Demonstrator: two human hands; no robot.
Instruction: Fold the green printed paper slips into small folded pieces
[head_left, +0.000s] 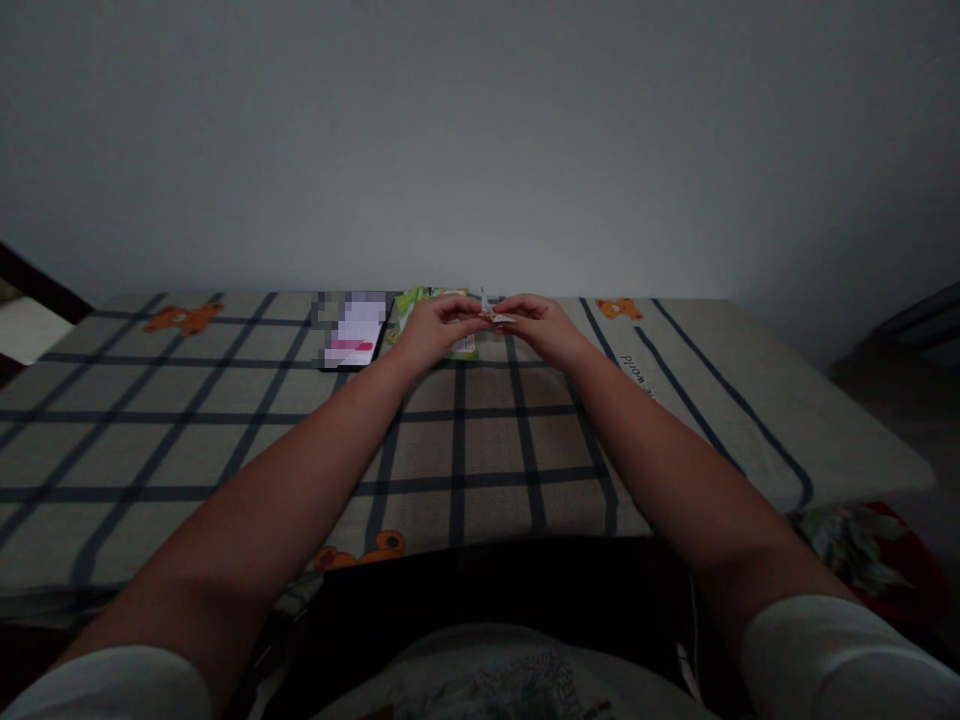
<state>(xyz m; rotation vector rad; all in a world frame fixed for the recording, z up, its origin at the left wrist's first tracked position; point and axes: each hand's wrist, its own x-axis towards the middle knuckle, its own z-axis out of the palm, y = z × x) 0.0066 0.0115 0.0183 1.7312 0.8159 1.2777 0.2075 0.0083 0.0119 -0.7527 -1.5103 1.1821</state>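
I am holding a small, pale folded-paper piece (501, 319) between my two hands, straight ahead of me and toward the far side of the surface (491, 440); one thin point is standing up from it and a flatter flap is pointing to my right. My left hand (435, 325) is pinching it from one side between thumb and fingers, and my right hand (546, 325) is pinching it from the other, so the grip is pressed onto the paper at both ends. I cannot tell which creases my fingertips are covering. As I judge it, this is calling for delicate fingertip work, so I should be pressing lightly, steadying with one hand while the other is working, and pinching near the folds rather than tugging at the thin tips, which could be bending or tearing easily. Around my left hand, a green packet (468, 346) is lying partly hidden; just left of it, a phone (356, 330) is lying with its screen lit, so I should be minding that wrist. A checked tablecloth (187, 390) is covering everything underneath, and since the light is looking dim, I should be tilting the folds toward my eyes.
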